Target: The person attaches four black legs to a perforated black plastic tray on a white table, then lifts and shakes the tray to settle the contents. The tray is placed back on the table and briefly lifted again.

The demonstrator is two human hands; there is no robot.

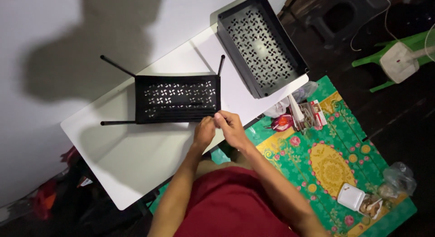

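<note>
Both hands met at the near right corner of a black perforated tray with rod legs on a white table, the left hand and right hand pinching its edge, while a second black tray lay farther right.

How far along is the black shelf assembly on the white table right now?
Partly done. Three thin black rods already stick out of the black perforated metal tray lying on its side on the white table. In hand: the left hand and right hand pinch together at that tray's near corner; what they hold is too small to tell. Left: the second black perforated tray sits apart, unattached.
</note>
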